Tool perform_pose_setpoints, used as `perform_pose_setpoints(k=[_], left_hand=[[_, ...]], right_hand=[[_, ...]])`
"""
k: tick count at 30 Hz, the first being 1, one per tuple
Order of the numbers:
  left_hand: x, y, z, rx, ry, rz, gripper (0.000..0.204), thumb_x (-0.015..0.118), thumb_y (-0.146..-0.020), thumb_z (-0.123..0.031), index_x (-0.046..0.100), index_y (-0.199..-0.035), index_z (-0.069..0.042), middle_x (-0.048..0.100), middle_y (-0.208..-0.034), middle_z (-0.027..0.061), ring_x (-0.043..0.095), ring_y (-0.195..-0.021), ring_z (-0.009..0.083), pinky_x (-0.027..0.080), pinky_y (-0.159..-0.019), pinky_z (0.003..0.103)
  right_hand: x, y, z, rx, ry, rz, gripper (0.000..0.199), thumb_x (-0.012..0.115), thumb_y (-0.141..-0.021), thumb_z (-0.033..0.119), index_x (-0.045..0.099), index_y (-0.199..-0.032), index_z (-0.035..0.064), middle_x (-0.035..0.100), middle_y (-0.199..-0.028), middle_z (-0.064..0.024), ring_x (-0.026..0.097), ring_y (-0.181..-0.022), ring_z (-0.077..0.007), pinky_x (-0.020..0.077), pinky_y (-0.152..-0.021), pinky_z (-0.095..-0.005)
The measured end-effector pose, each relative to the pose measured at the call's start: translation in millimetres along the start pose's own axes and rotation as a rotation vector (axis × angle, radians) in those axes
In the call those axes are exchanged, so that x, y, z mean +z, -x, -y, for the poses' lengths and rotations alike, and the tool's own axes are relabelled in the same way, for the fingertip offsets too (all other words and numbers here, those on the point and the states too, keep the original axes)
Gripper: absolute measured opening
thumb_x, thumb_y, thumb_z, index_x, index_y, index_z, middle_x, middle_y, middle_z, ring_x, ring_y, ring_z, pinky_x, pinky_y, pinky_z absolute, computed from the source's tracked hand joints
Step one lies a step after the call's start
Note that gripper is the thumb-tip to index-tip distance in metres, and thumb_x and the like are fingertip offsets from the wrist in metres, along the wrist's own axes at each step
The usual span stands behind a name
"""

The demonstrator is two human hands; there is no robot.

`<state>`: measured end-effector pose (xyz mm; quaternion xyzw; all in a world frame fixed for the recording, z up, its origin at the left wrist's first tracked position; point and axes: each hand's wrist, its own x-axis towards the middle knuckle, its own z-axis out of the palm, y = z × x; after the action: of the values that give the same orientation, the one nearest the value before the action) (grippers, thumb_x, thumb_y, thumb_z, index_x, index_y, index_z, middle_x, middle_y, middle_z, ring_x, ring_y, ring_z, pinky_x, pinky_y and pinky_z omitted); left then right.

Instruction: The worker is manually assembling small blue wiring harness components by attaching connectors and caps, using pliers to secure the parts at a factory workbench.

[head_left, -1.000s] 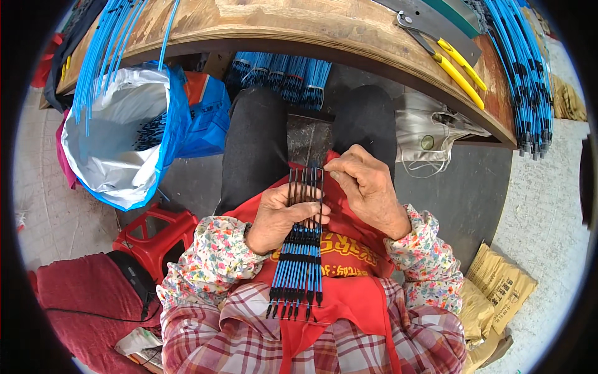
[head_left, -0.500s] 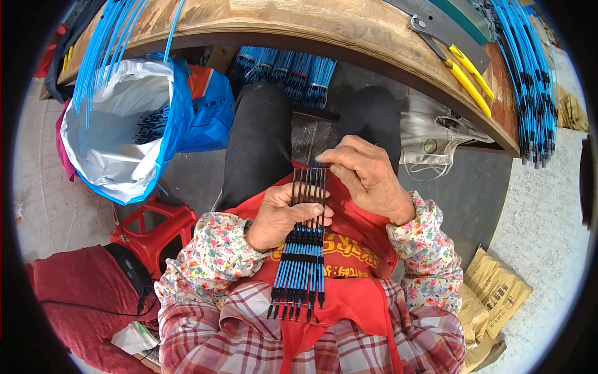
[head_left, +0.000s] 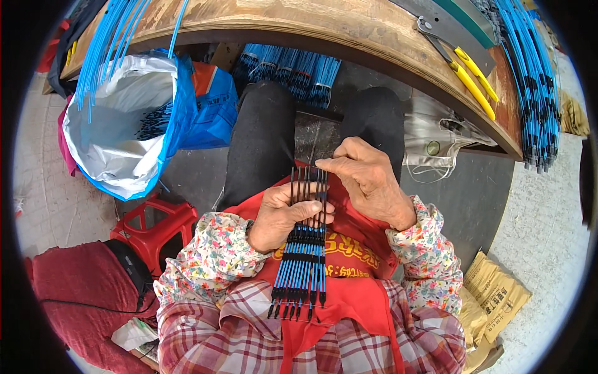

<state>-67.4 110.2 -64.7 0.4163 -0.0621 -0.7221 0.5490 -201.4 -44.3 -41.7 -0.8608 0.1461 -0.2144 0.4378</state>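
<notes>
My left hand [head_left: 281, 215] is closed round a flat row of several thin blue-and-black rods [head_left: 301, 271], its thumb lying across their black upper parts. The rods spread like a fan over my lap, blue in the middle, with black bands and dark thickened lower ends. My right hand [head_left: 367, 181] is at the upper end of the row, its fingers bent in a pinch by the tip of the rightmost rod. Whatever lies between those fingertips is too small to make out.
A curved wooden table [head_left: 299, 22] stands ahead, bearing yellow-handled shears [head_left: 472, 81] and blue rods [head_left: 529, 81] hanging over its right edge. More rod bundles [head_left: 289, 68] lie beneath. At left are an open blue-and-white sack [head_left: 118, 156] and a red stool [head_left: 152, 227]; brown paper sacks [head_left: 495, 296] lie right.
My right fingertips have shifted slightly, from lying over the rods' upper ends to the tip of the rightmost rod, so more tips show. My left hand keeps its hold.
</notes>
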Motion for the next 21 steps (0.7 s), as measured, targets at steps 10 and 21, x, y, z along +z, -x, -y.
perform_pose_setpoints(k=[10, 21], left_hand=[[0.8, 0.7, 0.2, 0.008, -0.001, 0.029, 0.028, 0.054, -0.091, -0.002, 0.053, -0.118, 0.003, 0.066, -0.096, 0.0155, 0.067, -0.086, 0.0223, 0.055, -0.076, 0.032], [1.1, 2.4, 0.1, 0.047, -0.073, 0.077, 0.049, 0.047, -0.095, -0.036, 0.046, -0.126, 0.002, 0.066, -0.094, 0.0161, 0.067, -0.085, 0.0234, 0.055, -0.077, 0.033]], right_hand=[[0.5, -2.3, 3.7, -0.02, 0.046, -0.002, 0.027, 0.059, -0.067, -0.009, 0.066, -0.091, 0.0003, 0.052, -0.076, -0.0098, 0.055, -0.071, -0.025, 0.0453, -0.058, -0.0335], [10.9, -6.0, 0.5, -0.016, -0.092, 0.002, 0.025, 0.056, -0.073, -0.012, 0.063, -0.095, -0.0019, 0.053, -0.078, -0.0113, 0.055, -0.069, -0.0249, 0.0444, -0.057, -0.032]])
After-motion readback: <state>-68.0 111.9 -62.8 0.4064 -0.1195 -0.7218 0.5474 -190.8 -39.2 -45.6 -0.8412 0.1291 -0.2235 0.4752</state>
